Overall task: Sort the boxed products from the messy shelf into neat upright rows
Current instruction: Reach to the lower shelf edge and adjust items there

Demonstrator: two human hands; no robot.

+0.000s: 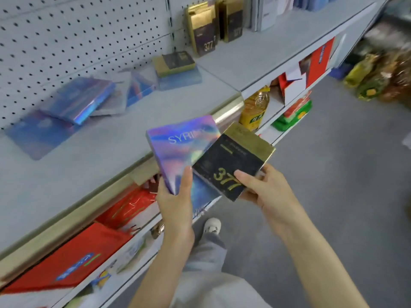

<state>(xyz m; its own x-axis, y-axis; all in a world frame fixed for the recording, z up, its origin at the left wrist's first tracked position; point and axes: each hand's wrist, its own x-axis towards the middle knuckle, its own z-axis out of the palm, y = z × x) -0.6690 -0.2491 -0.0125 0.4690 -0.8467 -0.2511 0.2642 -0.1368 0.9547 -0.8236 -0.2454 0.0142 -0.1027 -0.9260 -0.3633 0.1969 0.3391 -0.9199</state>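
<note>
"SYRI", with the letters after it blurred, is shown in pale print on the holographic box [180, 150]. "377" is read in gold on the black-and-gold box [231, 165], and again on an upright gold box [203, 34] on the shelf.

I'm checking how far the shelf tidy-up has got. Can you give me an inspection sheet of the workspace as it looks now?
Surface: grey top shelf, pegboard behind; mostly bare in front.
Job's things: holographic box in left hand; black-and-gold 377 box in right hand, overlapping it. Two 377 boxes upright at the back right.
Clutter: blue holographic boxes lying flat and tilted; one gold box flat on a blue one.
Hands: both shut on a box.
Cables: nothing seen.
Surroundings: red packs and an oil bottle on lower shelves; bagged goods on the floor, blurred.
</note>
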